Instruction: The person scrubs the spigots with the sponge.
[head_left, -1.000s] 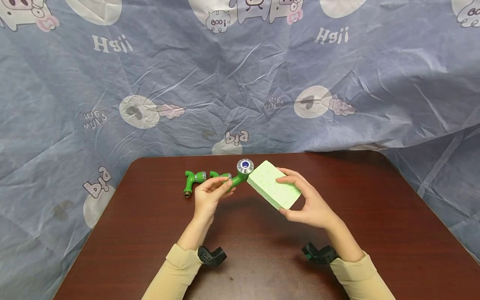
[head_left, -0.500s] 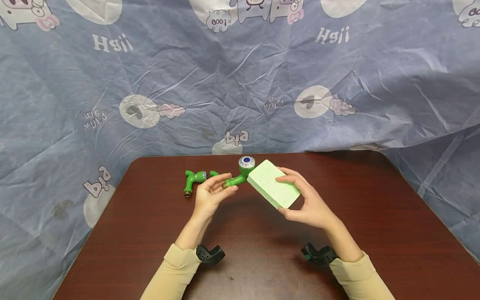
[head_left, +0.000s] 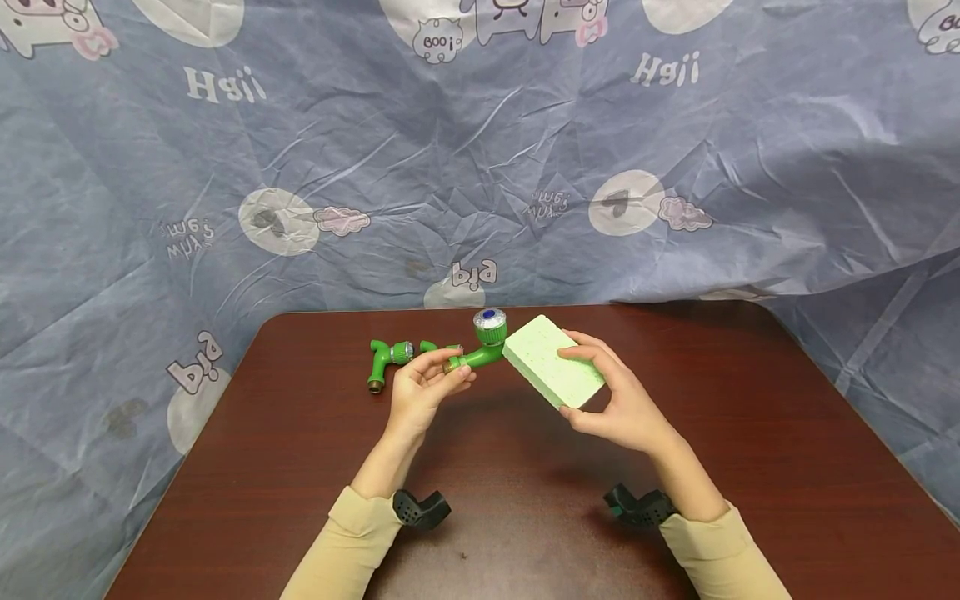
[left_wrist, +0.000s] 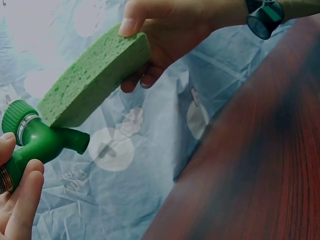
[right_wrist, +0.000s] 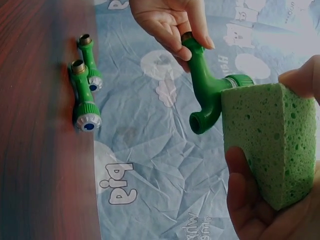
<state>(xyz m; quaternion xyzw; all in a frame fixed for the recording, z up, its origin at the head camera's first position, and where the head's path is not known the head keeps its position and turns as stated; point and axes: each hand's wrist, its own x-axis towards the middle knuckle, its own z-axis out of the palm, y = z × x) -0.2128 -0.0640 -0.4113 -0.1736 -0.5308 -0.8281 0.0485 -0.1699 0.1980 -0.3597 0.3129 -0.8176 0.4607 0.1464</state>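
Note:
My left hand [head_left: 420,396] pinches a green faucet [head_left: 483,357] by its threaded brass inlet, lifted above the table. Its ribbed knob with a silver, blue-centred cap points up in the head view, and its spout [right_wrist: 198,121] shows in the right wrist view. To the right, my right hand [head_left: 618,400] grips a thick light-green sponge [head_left: 553,362], thumb on one side and fingers on the other. One corner of the sponge [left_wrist: 85,82] meets the faucet body [left_wrist: 42,142] in the left wrist view.
Two more green faucets lie on the brown table [head_left: 300,467] toward the back left: one faucet [head_left: 380,365] in plain sight, the other faucet [head_left: 429,347] partly behind my left hand. A blue printed cloth [head_left: 480,167] hangs behind the table.
The left hand's fingers have shifted on the faucet's inlet, and the faucet has turned so its knob stands more upright. The sponge has moved slightly right and up.

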